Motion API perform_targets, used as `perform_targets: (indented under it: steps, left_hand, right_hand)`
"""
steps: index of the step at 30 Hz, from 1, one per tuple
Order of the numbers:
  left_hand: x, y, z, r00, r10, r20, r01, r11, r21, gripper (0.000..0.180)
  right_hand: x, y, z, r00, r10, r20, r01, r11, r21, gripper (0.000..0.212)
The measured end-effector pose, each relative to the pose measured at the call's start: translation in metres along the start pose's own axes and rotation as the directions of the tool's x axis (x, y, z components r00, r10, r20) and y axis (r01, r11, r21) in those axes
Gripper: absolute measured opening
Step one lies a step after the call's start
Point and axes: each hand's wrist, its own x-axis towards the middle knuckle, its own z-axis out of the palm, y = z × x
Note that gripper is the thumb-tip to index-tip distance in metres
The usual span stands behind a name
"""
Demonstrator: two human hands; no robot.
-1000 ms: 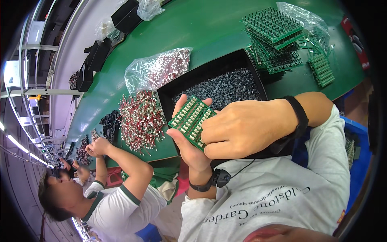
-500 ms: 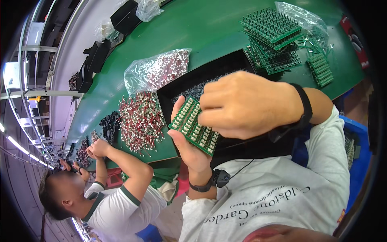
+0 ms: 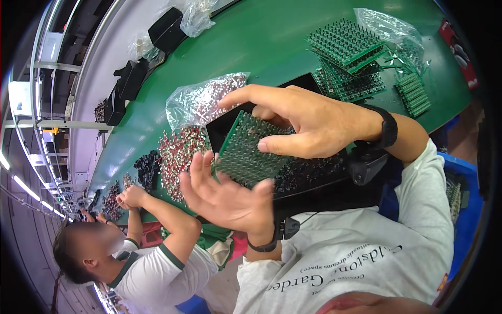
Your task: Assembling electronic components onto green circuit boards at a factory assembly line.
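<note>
My right hand [image 3: 319, 123] holds a green circuit board [image 3: 251, 149] by its right side, with the thumb on the face toward me and the fingers behind. That face is densely covered in short dark pins or leads. Just below the board, my left hand [image 3: 230, 201] is open, palm up and fingers spread. Whether its fingertips touch the board's lower left edge I cannot tell. Beneath the hands lies a black tray [image 3: 300, 81] with small dark parts [image 3: 314, 175] in it, partly hidden by the board and my right hand.
Stacked green boards [image 3: 348, 47] stand at the far right, beside a smaller board [image 3: 413, 94] and a clear bag [image 3: 392, 26]. Left of the tray are a bag of small red-and-white parts [image 3: 206, 97] and a loose pile [image 3: 180, 152]. A co-worker [image 3: 151, 246] sits at the left.
The board has turned over, from its face with rows of whitish connectors to its pin-covered face. It has passed from my left hand to my right; my left hand has opened and dropped lower.
</note>
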Motion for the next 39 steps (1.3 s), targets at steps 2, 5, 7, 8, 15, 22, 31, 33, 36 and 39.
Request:
perform_targets:
  steps: [2,5,7,8,15,22,31,33,36,39]
  left_hand:
    - [0.000,0.005,0.001,0.992,-0.073,-0.104,0.059,0.989,-0.132,0.101]
    - [-0.013,-0.013,-0.016,0.843,-0.429,0.325,0.530,0.767,-0.362,0.088]
    - [-0.011,-0.010,-0.017,0.769,-0.473,0.430,0.628,0.686,-0.369,0.081]
    - [-0.010,-0.010,-0.016,0.772,-0.468,0.430,0.623,0.690,-0.369,0.081]
    - [-0.008,-0.005,-0.008,0.773,-0.532,0.347,0.631,0.704,-0.327,0.065]
    - [-0.015,-0.007,-0.005,0.812,-0.471,0.343,0.569,0.769,-0.292,0.058]
    - [-0.015,-0.006,-0.004,0.798,-0.485,0.357,0.588,0.755,-0.290,0.052]
    - [-0.014,-0.006,-0.003,0.794,-0.494,0.354,0.594,0.752,-0.285,0.052]
    - [-0.012,-0.006,-0.005,0.803,-0.506,0.314,0.590,0.748,-0.303,0.052]
    - [-0.012,-0.006,-0.004,0.795,-0.518,0.316,0.602,0.738,-0.305,0.053]
  right_hand:
    - [0.002,-0.004,0.010,0.997,0.075,-0.009,-0.064,0.903,0.425,0.057]
    - [-0.001,0.005,0.023,0.995,0.095,0.039,-0.101,0.823,0.558,0.055]
    - [0.000,0.011,0.020,0.999,0.046,0.013,-0.046,0.850,0.524,0.052]
    - [0.001,0.011,0.013,0.998,-0.048,-0.049,0.055,0.985,0.163,0.049]
    - [0.005,0.020,0.002,0.878,-0.409,-0.250,0.267,0.851,-0.452,0.035]
    - [0.002,0.024,0.004,0.887,-0.443,-0.132,0.344,0.823,-0.452,0.021]
    - [0.001,0.023,-0.001,0.934,-0.354,-0.046,0.284,0.816,-0.503,0.017]
    - [0.001,0.021,-0.002,0.933,-0.355,-0.052,0.283,0.817,-0.502,0.018]
    - [0.002,0.019,-0.002,0.952,-0.300,-0.059,0.221,0.809,-0.544,0.018]
    - [0.002,0.020,0.001,0.937,-0.336,-0.100,0.229,0.804,-0.549,0.019]
